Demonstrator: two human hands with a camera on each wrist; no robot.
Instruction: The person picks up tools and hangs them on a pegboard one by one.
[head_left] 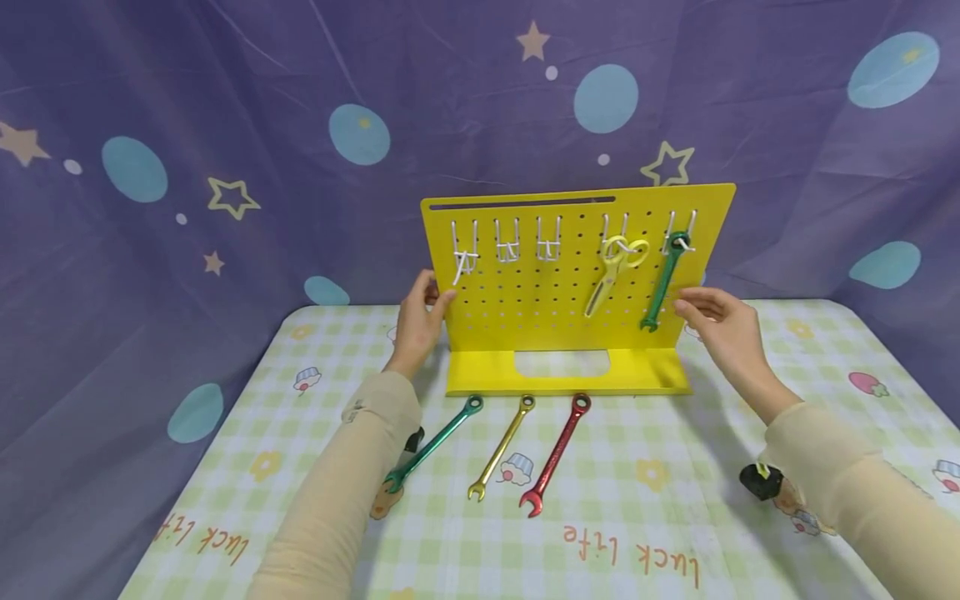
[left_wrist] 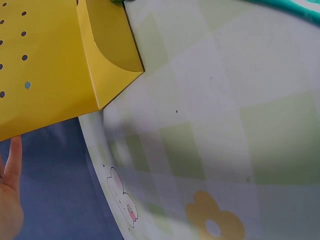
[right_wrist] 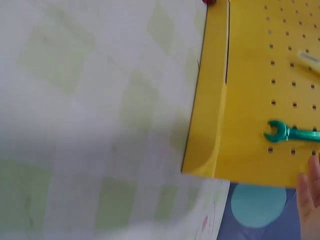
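A yellow pegboard [head_left: 517, 308] stands upright on its base, with white wire hooks on its face. My left hand [head_left: 420, 321] holds its left edge, the thumb on the front and fingers partly hidden behind. At the right edge, my right hand [head_left: 723, 325] grips the board with thumb and fingers beside a hanging green wrench [head_left: 662, 287]. Yellow scissors [head_left: 613, 267] hang from a hook left of that wrench. In front of the base lie a teal-green wrench [head_left: 437, 442], a gold wrench [head_left: 501, 450] and a red wrench [head_left: 557, 454].
A checkered tablecloth [head_left: 615, 550] with printed cakes, flowers and lettering covers the table. Behind it hangs a purple curtain [head_left: 480, 100] with stars and blue ovals. Three hooks on the board's left half, one of them a left hook [head_left: 465, 254], carry no tool.
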